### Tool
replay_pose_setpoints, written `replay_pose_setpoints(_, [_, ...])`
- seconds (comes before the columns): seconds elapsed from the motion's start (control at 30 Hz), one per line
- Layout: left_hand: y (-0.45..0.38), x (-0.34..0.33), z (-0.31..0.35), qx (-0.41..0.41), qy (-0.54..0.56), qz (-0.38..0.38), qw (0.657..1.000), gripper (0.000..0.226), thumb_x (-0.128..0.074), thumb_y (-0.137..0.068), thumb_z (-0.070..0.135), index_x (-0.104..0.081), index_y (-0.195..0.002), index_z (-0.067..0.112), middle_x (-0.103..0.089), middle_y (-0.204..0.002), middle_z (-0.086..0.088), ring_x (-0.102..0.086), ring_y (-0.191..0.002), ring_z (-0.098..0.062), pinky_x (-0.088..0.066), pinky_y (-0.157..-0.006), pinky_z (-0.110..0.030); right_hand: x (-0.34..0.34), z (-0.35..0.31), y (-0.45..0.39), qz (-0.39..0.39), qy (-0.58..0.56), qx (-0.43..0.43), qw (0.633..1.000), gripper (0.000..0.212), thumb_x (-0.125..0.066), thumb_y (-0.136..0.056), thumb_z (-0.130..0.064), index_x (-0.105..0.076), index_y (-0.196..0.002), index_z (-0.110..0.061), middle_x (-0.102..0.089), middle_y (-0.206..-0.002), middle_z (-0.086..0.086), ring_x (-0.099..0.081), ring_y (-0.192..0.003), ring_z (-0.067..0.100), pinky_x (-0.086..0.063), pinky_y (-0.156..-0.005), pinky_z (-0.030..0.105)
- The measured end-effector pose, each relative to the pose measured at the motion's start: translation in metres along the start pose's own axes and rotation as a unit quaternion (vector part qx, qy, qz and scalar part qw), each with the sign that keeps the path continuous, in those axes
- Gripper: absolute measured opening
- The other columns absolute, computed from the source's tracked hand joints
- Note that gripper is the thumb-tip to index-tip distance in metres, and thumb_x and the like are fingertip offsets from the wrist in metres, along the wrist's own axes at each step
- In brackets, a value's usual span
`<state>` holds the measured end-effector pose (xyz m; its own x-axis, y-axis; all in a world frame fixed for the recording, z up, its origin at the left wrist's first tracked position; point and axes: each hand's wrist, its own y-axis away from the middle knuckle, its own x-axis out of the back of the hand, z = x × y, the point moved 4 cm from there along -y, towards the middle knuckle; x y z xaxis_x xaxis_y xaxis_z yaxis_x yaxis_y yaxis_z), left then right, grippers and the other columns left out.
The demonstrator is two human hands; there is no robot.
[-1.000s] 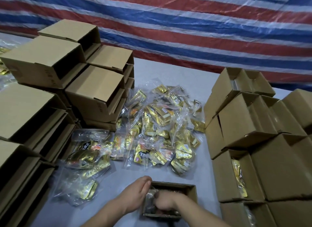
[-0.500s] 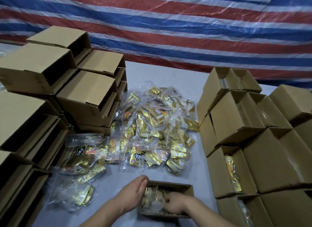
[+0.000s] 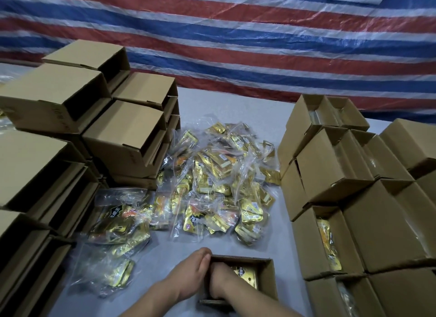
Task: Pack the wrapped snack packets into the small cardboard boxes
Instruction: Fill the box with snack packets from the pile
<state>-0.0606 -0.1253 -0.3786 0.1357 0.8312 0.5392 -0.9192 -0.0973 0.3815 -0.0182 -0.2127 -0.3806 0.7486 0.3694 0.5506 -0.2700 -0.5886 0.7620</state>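
A small open cardboard box (image 3: 265,279) stands on the table right in front of me. Inside it lies a gold snack packet in clear wrap (image 3: 245,275). My left hand (image 3: 190,270) grips the box's left wall, fingers curled over the rim. My right hand (image 3: 219,281) reaches down into the left part of the box beside the packet; its fingertips are hidden inside. Beyond the box, a heap of wrapped gold snack packets (image 3: 212,187) lies in the middle of the table.
Stacks of empty cardboard boxes (image 3: 122,137) lying on their sides fill the left. Upright boxes (image 3: 330,241), some with packets inside, crowd the right. Loose packets (image 3: 118,231) lie at the near left. A striped tarp (image 3: 236,45) hangs behind the grey table (image 3: 224,109).
My right hand has shifted from the box's right part to its left side, uncovering the gold packet. My left hand stays on the box's left wall. The camera has tilted up slightly.
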Motion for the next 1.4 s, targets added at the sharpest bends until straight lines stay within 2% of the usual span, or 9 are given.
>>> replay_pose_setpoints(0.17, [0.002, 0.003, 0.003, 0.0, -0.007, 0.0, 1.0, 0.029, -0.028, -0.107, 0.034, -0.054, -0.118, 0.023, -0.06, -0.115, 0.002, -0.056, -0.107, -0.012, -0.041, -0.096, -0.028, 0.012, -0.01, 0.009, -0.03, 0.026, 0.0, 0.999, 0.043, -0.051, -0.096, -0.006, -0.049, -0.137, 0.007, -0.044, -0.146, 0.027, -0.044, -0.132, 0.039, -0.029, -0.112, 0.038])
replay_pose_setpoints(0.37, [-0.005, 0.008, 0.005, 0.021, -0.024, -0.019, 0.999, 0.028, -0.026, -0.107, 0.039, -0.051, -0.114, 0.03, -0.061, -0.108, 0.004, -0.058, -0.1, -0.011, -0.043, -0.088, -0.026, 0.047, 0.04, 0.067, 0.164, -0.107, -0.043, 0.98, 0.02, -0.052, -0.09, -0.032, -0.065, -0.085, -0.017, -0.069, -0.092, 0.008, -0.064, -0.086, 0.026, -0.047, -0.064, 0.029])
replay_pose_setpoints(0.43, [-0.008, 0.01, 0.009, 0.026, -0.02, -0.021, 0.999, 0.027, -0.026, -0.107, 0.039, -0.052, -0.112, 0.031, -0.062, -0.105, 0.006, -0.058, -0.097, -0.009, -0.043, -0.085, -0.025, 0.064, 0.06, 0.085, 0.259, -0.067, -0.036, 0.963, 0.02, -0.059, -0.089, -0.039, -0.063, -0.104, -0.026, -0.065, -0.107, -0.002, -0.061, -0.098, 0.019, -0.052, -0.082, 0.033])
replay_pose_setpoints(0.53, [-0.014, 0.009, 0.018, 0.025, -0.017, -0.026, 0.999, 0.026, -0.027, -0.107, 0.039, -0.052, -0.109, 0.032, -0.062, -0.103, 0.006, -0.058, -0.097, -0.008, -0.042, -0.079, -0.021, 0.072, 0.078, 0.083, 0.225, 0.003, -0.036, 0.974, 0.053, -0.063, -0.089, -0.037, -0.047, -0.138, -0.023, -0.053, -0.135, -0.001, -0.051, -0.123, 0.022, -0.044, -0.103, 0.039])
replay_pose_setpoints(0.73, [-0.006, -0.007, 0.03, 0.101, 0.028, 0.015, 0.994, 0.063, -0.042, -0.1, 0.054, -0.032, -0.151, 0.019, -0.049, -0.145, -0.001, -0.047, -0.133, -0.017, -0.038, -0.106, -0.024, 0.046, 0.091, 0.075, 0.18, 0.0, -0.067, 0.981, 0.025, -0.043, -0.098, -0.018, -0.057, -0.119, -0.019, -0.063, -0.121, 0.017, -0.059, -0.11, 0.037, -0.047, -0.088, 0.039])
replay_pose_setpoints(0.97, [0.019, -0.003, 0.066, 0.15, 0.225, 0.068, 0.96, 0.069, -0.073, -0.081, 0.053, -0.054, -0.13, 0.008, -0.063, -0.128, -0.008, -0.06, -0.113, -0.019, -0.043, -0.106, -0.035, 0.068, 0.101, 0.123, 0.264, -0.069, -0.112, 0.956, 0.026, -0.044, -0.098, -0.018, -0.057, -0.12, -0.022, -0.066, -0.114, 0.011, -0.061, -0.108, 0.033, -0.048, -0.086, 0.035])
replay_pose_setpoints(1.17, [0.01, 0.018, 0.201, 0.047, 0.357, 0.049, 0.932, 0.061, -0.063, -0.069, 0.07, -0.039, -0.119, 0.043, -0.048, -0.104, 0.029, -0.052, -0.1, -0.004, -0.04, -0.094, -0.029, 0.125, 0.121, 0.215, 0.418, -0.076, -0.163, 0.891, 0.022, -0.044, -0.102, -0.026, -0.047, -0.124, -0.022, -0.067, -0.106, 0.008, -0.064, -0.099, 0.029, -0.043, -0.07, 0.034])
replay_pose_setpoints(1.27, [-0.005, 0.006, 0.247, 0.031, 0.369, 0.05, 0.928, 0.055, -0.071, -0.079, 0.059, -0.036, -0.118, 0.045, -0.049, -0.104, 0.027, -0.054, -0.106, -0.016, -0.049, -0.098, -0.049, 0.137, 0.133, 0.25, 0.453, -0.082, -0.199, 0.865, 0.014, -0.041, -0.103, -0.025, -0.043, -0.116, -0.021, -0.069, -0.102, 0.008, -0.066, -0.095, 0.031, -0.039, -0.064, 0.034])
replay_pose_setpoints(1.4, [-0.034, -0.028, 0.294, 0.056, 0.372, 0.021, 0.926, 0.07, -0.052, -0.094, 0.029, -0.015, -0.153, 0.023, -0.048, -0.142, -0.004, -0.056, -0.114, -0.023, -0.049, -0.099, -0.04, 0.141, 0.158, 0.283, 0.461, -0.072, -0.261, 0.845, 0.014, -0.044, -0.1, -0.015, -0.039, -0.112, -0.02, -0.068, -0.104, 0.008, -0.066, -0.096, 0.029, -0.037, -0.066, 0.031])
